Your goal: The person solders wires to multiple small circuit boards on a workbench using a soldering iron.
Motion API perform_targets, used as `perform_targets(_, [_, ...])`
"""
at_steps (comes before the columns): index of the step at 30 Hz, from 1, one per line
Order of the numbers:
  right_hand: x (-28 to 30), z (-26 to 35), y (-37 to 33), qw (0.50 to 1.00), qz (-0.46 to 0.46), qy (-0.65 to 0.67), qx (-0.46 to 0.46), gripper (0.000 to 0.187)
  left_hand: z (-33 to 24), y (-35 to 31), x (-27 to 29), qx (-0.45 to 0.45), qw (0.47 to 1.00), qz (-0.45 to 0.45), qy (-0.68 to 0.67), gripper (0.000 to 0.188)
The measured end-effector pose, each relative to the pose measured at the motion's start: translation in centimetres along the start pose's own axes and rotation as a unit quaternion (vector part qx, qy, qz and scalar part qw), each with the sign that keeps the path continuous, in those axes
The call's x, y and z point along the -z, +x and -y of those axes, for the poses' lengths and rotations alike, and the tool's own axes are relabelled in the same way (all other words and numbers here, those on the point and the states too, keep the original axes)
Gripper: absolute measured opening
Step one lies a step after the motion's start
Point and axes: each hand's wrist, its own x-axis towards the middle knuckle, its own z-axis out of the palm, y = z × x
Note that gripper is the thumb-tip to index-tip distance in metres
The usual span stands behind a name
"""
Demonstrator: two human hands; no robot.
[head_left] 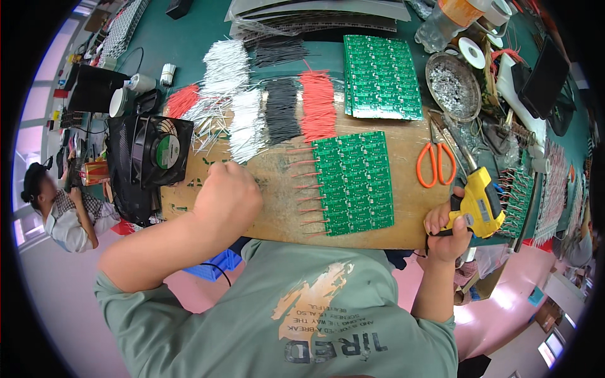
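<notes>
In my right hand (449,228) is a yellow soldering gun (480,205), its long metal tip pointing up and away over the right side of the wooden board. My left hand (230,194) is closed, just below the near ends of a bundle of white wires (247,126); its fingertips are hidden, and I cannot make out what is in them. Between my hands lies a green circuit board panel (354,183), with several red wires (309,187) sticking out from its left edge. Bundles of black wires (282,110) and red wires (318,106) lie beyond it.
A stack of green circuit boards (382,77) lies at the back. Orange-handled scissors (436,165) and a metal bowl (453,86) of shiny scraps are on the right. A black fan (157,151) stands at the left. Wired boards (518,195) lie far right. Another person (69,211) sits far left.
</notes>
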Motion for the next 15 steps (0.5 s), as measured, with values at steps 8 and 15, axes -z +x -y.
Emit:
perform_targets(8, [0.0, 0.1, -0.2, 1.000, 0.005, -0.007, 0.002, 0.067, -0.4, 0.5, -0.2, -0.025, 1.000, -0.008, 0.004, 0.017])
perform_targets(15, [0.0, 0.1, -0.3, 1.000, 0.009, -0.006, 0.002, 0.068, 1.2, 0.8, 0.1, -0.034, 0.986, -0.112, -0.121, 0.026])
